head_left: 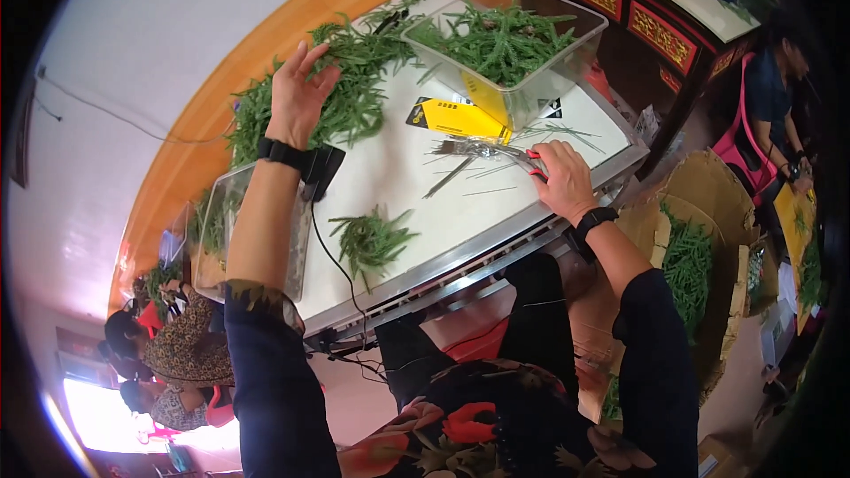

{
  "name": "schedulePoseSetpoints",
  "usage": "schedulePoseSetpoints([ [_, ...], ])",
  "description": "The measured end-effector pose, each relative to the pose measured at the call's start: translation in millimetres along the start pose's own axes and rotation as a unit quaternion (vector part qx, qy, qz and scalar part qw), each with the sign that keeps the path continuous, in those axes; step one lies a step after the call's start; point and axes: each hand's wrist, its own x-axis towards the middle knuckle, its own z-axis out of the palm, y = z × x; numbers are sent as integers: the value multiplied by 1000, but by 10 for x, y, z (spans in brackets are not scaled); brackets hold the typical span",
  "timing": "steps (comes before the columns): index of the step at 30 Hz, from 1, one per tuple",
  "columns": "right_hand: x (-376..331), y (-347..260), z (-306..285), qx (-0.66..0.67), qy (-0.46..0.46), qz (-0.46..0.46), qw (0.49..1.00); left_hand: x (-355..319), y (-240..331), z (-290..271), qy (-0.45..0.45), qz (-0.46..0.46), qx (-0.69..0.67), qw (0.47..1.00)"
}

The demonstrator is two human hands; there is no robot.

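Note:
My left hand (pixel 299 96) is raised over the far-left part of the table, its fingers apart and nothing visible between them. Behind and beside it lies a heap of green artificial-looking sprigs (pixel 354 104). My right hand (pixel 567 181) has its fingers closed around the handles of red-handled scissors (pixel 537 168), near the table's right edge. Their metal end points left, toward a bundle of thin wires in clear wrapping (pixel 474 149). Loose wires (pixel 491 190) are scattered around it. A small bunch of green sprigs (pixel 370 243) lies apart on the near side of the white table (pixel 416 221).
A clear plastic bin (pixel 540 80) of sprigs stands at the far right, with yellow-and-black packaging (pixel 452 117) before it. Another clear bin (pixel 221 239) is left of my forearm. A cardboard container (pixel 682 195) holds greenery on the right. Other people sit at both sides. A black cable (pixel 332 252) crosses the table.

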Motion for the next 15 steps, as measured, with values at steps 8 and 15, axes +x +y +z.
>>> schedulePoseSetpoints([
  [8,-43,-391,-166,168,31,102,980,-1414,248,164,-166,-48,-139,975],
  [15,-61,-1487,-549,530,-110,241,805,-2628,-664,341,-155,-10,-249,956],
])
